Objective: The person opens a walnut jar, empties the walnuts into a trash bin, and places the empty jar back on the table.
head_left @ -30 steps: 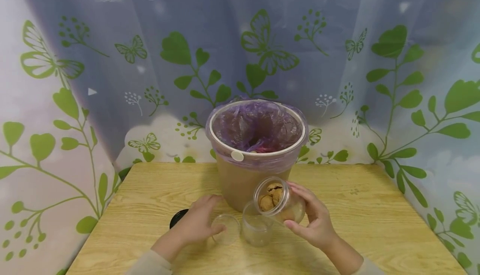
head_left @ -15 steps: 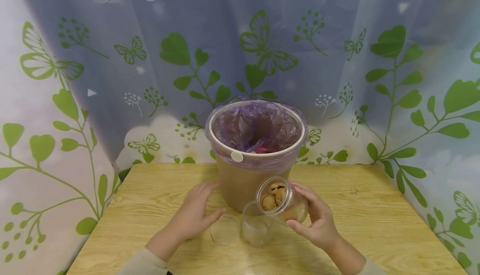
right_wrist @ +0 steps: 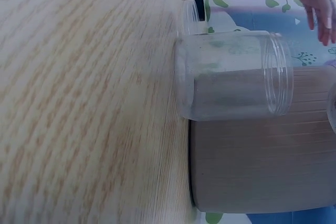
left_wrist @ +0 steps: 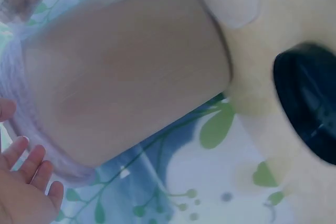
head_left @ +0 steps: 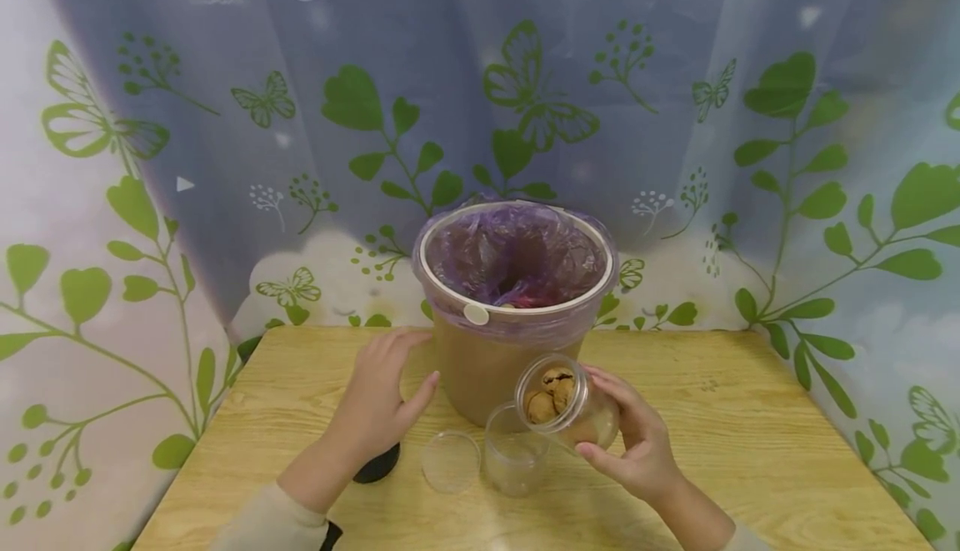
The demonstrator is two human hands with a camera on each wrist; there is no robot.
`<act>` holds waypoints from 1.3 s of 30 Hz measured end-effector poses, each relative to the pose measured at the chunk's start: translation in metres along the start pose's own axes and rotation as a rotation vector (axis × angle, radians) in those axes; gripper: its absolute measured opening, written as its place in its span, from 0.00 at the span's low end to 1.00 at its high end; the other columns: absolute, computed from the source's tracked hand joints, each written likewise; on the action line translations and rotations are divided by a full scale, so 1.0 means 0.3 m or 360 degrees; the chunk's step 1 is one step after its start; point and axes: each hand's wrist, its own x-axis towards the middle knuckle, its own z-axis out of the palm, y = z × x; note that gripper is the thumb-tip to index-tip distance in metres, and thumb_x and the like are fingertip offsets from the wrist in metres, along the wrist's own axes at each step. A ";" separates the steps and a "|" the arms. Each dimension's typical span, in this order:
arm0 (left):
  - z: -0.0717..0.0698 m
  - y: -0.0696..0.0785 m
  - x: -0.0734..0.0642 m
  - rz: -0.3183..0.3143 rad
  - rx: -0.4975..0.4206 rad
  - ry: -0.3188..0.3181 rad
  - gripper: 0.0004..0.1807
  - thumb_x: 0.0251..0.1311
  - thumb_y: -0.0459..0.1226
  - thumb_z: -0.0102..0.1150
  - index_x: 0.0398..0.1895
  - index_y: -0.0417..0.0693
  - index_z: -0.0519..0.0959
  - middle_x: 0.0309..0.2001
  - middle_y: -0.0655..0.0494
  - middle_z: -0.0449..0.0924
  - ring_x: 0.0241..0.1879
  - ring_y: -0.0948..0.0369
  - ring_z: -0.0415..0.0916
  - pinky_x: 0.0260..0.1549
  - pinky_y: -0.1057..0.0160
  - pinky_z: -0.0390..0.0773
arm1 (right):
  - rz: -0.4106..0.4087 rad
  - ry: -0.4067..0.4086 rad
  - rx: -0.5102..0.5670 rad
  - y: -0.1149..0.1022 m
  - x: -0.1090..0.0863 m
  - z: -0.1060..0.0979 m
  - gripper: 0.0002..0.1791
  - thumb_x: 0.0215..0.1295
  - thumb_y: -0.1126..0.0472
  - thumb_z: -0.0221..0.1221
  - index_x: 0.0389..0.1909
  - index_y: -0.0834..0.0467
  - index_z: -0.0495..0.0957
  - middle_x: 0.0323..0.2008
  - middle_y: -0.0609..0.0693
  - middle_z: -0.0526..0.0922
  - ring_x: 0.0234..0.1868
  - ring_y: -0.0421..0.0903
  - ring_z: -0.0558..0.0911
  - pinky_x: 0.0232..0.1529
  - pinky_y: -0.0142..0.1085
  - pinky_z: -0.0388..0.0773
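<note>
My right hand (head_left: pixel 633 447) grips a clear plastic jar (head_left: pixel 597 419), tilted with its mouth to the left. Inside lie brown, cracked pieces (head_left: pixel 542 407) that look like walnuts. The left hand (head_left: pixel 372 401) is raised beside the bin's left side, thumb and fingers spread, holding nothing. Below the tilted jar, a second clear jar (head_left: pixel 516 461) stands upright and uncapped on the table; the right wrist view shows its bare wall (right_wrist: pixel 231 77). To its left lie a clear disc-shaped lid (head_left: pixel 451 462) and a black lid (head_left: pixel 378 464), partly hidden by my left wrist.
A brown bin (head_left: pixel 472 372) with a white rim and a purple plastic liner (head_left: pixel 517 334) stands behind the jars. Something reddish shows inside it. The wooden table (head_left: pixel 712 418) ends at a patterned curtain (head_left: pixel 675 159) at the back and sides.
My left hand has lifted from over the black lid and moved up and left along the bin, uncovering part of that lid. The right hand and its jar have shifted slightly right.
</note>
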 end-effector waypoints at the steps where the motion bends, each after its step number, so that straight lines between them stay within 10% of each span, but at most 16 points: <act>1: -0.009 0.005 0.011 0.0020 0.0007 0.0015 0.25 0.63 0.40 0.64 0.61 0.39 0.73 0.59 0.46 0.75 0.60 0.48 0.70 0.59 0.40 0.66 | -0.0001 0.0002 0.0000 0.001 0.000 0.000 0.39 0.53 0.73 0.72 0.62 0.82 0.63 0.66 0.70 0.68 0.70 0.55 0.69 0.69 0.39 0.65; 12: -0.059 0.049 0.111 0.0170 0.0016 0.0131 0.25 0.65 0.41 0.59 0.63 0.40 0.73 0.64 0.45 0.72 0.63 0.46 0.67 0.62 0.42 0.64 | 0.0006 0.0004 0.0007 -0.004 0.005 0.004 0.39 0.54 0.73 0.71 0.62 0.82 0.62 0.67 0.69 0.68 0.70 0.54 0.69 0.69 0.39 0.65; 39: -0.060 0.038 0.309 0.0034 0.0124 -0.0039 0.27 0.76 0.49 0.44 0.71 0.45 0.69 0.71 0.49 0.68 0.71 0.46 0.60 0.69 0.39 0.55 | 0.0014 -0.0012 -0.0001 -0.002 -0.004 0.001 0.39 0.53 0.73 0.72 0.62 0.82 0.62 0.66 0.70 0.68 0.70 0.55 0.68 0.69 0.39 0.65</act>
